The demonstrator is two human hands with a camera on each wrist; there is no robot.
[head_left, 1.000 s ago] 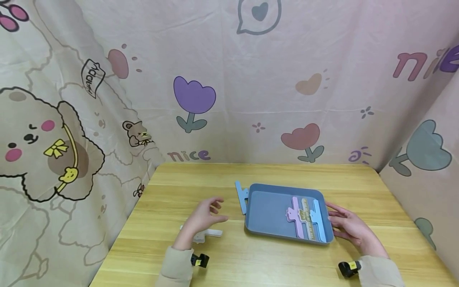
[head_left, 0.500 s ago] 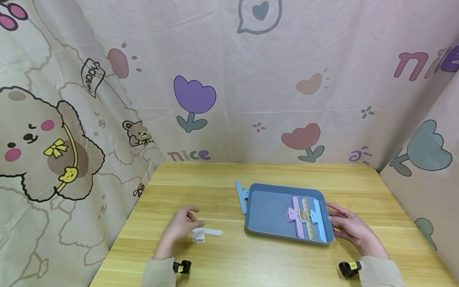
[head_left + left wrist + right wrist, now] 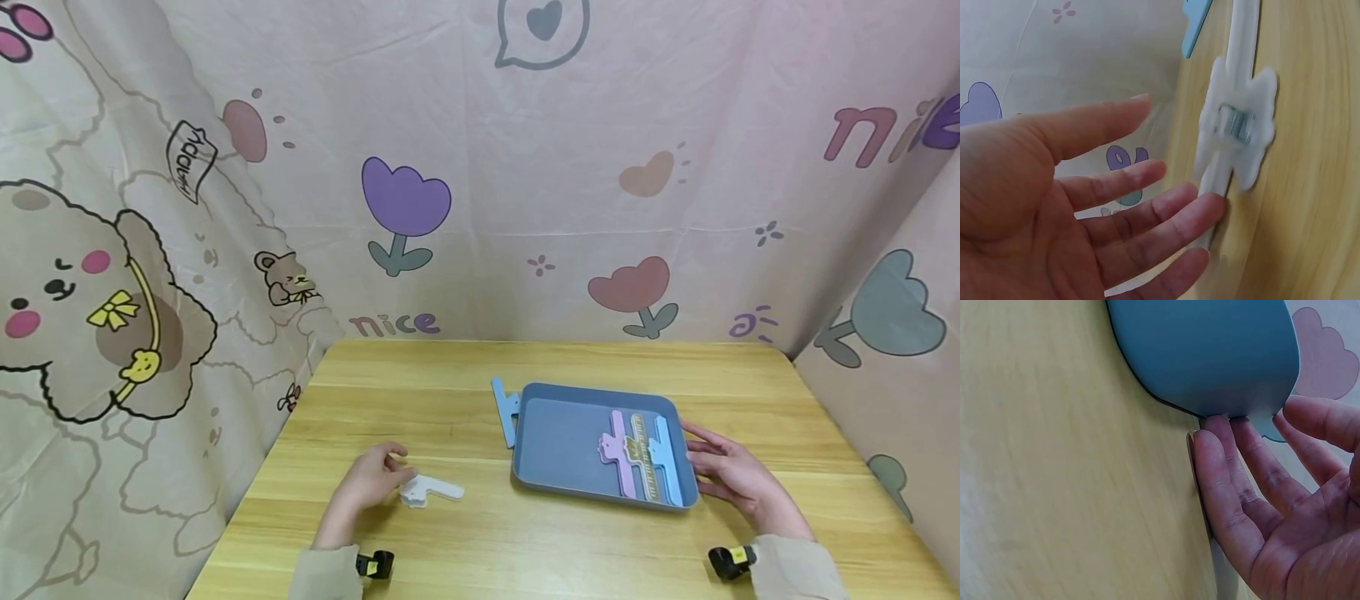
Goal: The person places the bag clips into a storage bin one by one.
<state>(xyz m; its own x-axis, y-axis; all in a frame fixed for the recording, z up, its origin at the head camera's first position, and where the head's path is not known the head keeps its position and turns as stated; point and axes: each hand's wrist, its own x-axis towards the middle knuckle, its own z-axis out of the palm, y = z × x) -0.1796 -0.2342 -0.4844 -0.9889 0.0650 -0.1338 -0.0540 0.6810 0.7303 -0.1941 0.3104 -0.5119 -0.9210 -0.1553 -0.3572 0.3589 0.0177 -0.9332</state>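
My left hand (image 3: 375,475) is at the left end of a white bag clip (image 3: 435,487) on the table. In the left wrist view the clip's scalloped handle and metal spring (image 3: 1237,125) face the camera. Two fingertips (image 3: 1207,209) lie against its long bar, while the thumb stays apart from it. On the right, my right hand (image 3: 731,471) rests its fingertips against the short side of a blue-grey tray (image 3: 562,446). Inside the tray, at its right end, lie a pink clip (image 3: 617,451), a clear clip with gold marks (image 3: 641,454) and a light blue clip (image 3: 665,458).
Another blue clip (image 3: 505,412) lies on the wooden table (image 3: 480,533) against the tray's left side. A printed cloth (image 3: 525,167) hangs behind the table and along both sides.
My left hand has moved left and down to the white clip, which has turned slightly, its right end now lower. My right hand and the tray have stayed put.
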